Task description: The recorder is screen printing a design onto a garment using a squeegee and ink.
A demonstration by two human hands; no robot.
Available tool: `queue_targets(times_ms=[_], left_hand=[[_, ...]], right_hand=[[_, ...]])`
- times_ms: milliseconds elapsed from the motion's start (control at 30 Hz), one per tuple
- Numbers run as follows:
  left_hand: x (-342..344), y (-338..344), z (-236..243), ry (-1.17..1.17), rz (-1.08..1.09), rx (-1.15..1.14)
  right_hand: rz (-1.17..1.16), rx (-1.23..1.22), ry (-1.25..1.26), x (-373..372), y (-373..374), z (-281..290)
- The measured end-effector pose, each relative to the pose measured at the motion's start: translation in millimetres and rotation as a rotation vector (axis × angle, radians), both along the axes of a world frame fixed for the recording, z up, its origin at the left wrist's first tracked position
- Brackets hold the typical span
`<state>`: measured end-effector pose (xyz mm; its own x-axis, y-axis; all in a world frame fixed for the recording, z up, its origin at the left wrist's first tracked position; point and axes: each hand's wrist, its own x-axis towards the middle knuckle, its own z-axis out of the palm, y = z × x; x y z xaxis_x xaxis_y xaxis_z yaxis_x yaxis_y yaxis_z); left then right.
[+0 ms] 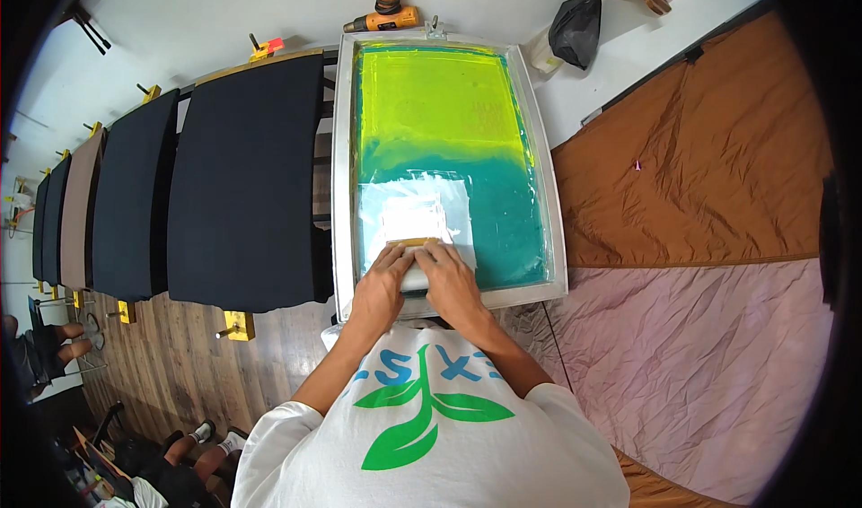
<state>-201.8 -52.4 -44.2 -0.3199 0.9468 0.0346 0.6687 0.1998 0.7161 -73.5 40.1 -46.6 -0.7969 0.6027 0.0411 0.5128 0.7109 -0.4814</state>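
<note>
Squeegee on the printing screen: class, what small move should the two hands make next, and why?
Probably lift the squeegee clear. Both hands, left hand and right hand, press it near the screen frame's near edge, with a white ink patch just beyond it.

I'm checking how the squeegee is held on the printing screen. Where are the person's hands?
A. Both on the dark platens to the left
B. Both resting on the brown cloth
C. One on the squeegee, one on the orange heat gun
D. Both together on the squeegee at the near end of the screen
D: the left hand and right hand press side by side on the squeegee, at the near end of the framed screen.
</note>
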Motion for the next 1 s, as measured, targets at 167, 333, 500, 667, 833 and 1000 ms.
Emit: queue_targets(times_ms=[167, 333, 500, 667, 833, 1000], left_hand=[[-2.0, -0.2, 16.0, -0.161, -0.033, -0.091], [0.7, -6.1, 4.8, -0.078, -0.032, -0.032], [6.7, -9.3, 1.8, -0.084, -0.007, -0.031], [-1.1, -9.5, 7.4, -0.09, -0.086, -0.127], [8.0, -14.9, -0.2, 0.083, -0.013, -0.083], [9.0, -16.4, 0.9, 0.099, -0.058, -0.089]], right_hand=[[0.029, -0.078, -0.111, -0.2, 2.2, 20.9], [0.045, -0.019, -0.062, 3.5, -1.2, 8.7], [0.07, -0.041, -0.067, 6.8, -2.1, 8.1], [0.068, -0.095, -0.089, 7.4, -4.3, 16.5], [0.058, 0.028, -0.003, 5.9, -8.7, 8.0], [0.084, -0.125, -0.117, 10.6, -6.6, 19.5]])
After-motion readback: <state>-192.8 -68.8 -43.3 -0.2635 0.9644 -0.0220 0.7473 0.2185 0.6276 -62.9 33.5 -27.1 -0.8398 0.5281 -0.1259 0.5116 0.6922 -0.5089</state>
